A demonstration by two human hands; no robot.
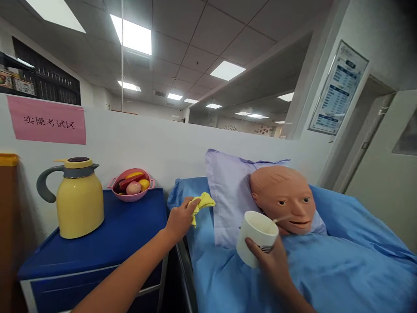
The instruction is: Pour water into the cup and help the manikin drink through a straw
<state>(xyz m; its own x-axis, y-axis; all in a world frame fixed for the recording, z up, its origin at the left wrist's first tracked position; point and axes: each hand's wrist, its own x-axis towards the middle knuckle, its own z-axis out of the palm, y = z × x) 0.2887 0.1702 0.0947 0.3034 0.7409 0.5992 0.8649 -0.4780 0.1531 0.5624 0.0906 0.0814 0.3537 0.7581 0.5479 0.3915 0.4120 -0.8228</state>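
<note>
My left hand [180, 218] is closed on a yellow cloth [204, 201], held over the near edge of the bed beside the pillow [224, 208]. A white cup [256, 237] is gripped in my right hand [272, 258], tilted slightly. A thin pale stick or straw [282, 218] sticks out past the cup's rim toward the mouth of a manikin head [286, 198]; where its lower end sits I cannot tell. The manikin head rests on the lilac pillow, with blue bedding [335, 261] over the area below its chin.
Left of the bed stands a blue bedside cabinet [130, 234] carrying a yellow thermos jug [80, 200] and a pink basket [130, 198] of fruit. A dark bed rail [186, 278] runs between cabinet and mattress. A low white wall [156, 143] stands behind; a door [387, 174] is at right.
</note>
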